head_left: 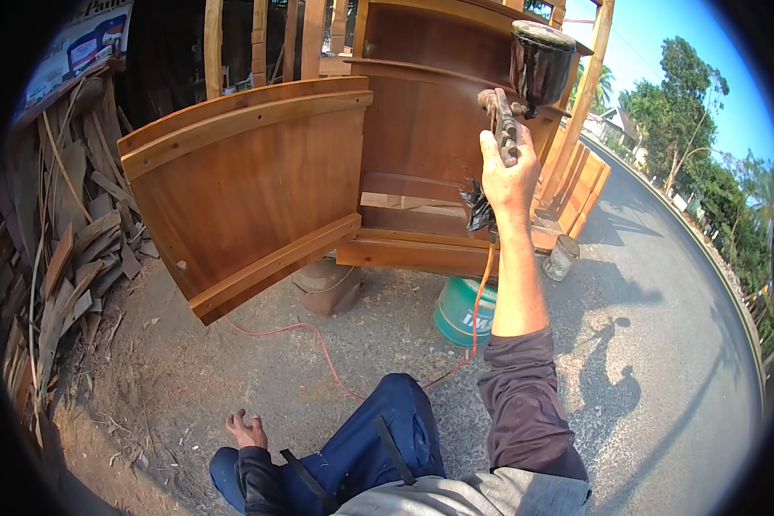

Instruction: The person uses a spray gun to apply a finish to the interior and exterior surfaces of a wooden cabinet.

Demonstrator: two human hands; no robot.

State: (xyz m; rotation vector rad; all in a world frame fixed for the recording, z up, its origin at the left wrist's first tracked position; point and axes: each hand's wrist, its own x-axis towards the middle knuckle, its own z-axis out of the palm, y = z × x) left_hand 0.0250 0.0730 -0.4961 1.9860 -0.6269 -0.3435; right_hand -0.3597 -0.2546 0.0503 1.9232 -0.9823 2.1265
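Observation:
My right hand (512, 176) is raised, its fingers wrapped round the handle of a spray gun (503, 125). A dark, paint-streaked cup (542, 69) sits on top of the gun. From the grip an orange air hose (482, 297) hangs down, with a black wrapping (476, 206) near its upper end. In front of the gun stands a brown wooden cabinet (417, 138) with shelves. A wooden panel (258, 181) with two battens slants out at its left. Down by my knee, my left hand (247, 427) is empty with its fingers apart.
A brown bucket (327, 288) and a green bucket (464, 314) stand beneath the furniture. The hose trails as a red line (322, 340) over the rough ground. Scrap wood (86, 249) is heaped at the left. A paint-stained can (562, 258) stands right, beside the road (662, 344).

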